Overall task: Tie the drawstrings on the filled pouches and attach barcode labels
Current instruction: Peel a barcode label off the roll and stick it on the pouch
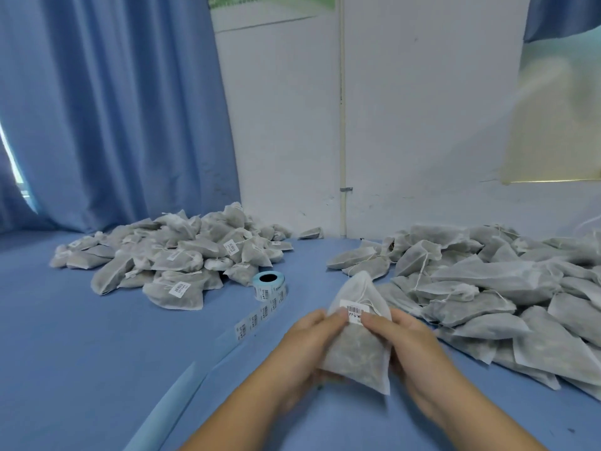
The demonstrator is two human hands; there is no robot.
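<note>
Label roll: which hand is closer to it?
Left. The left hand grips the pouch on its left edge, below-right of the label roll; the right hand grips its other edge, farther away.

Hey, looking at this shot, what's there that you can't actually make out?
Head view, the only one:
- Print on the barcode label of the held pouch: too small and blurred, and the thumbs cover its lower edge.
- Fingers of the left hand and right hand: hidden behind that pouch.
- Right-hand pile: cut off by the right frame edge.
- Print on the label roll: too small to read.
</note>
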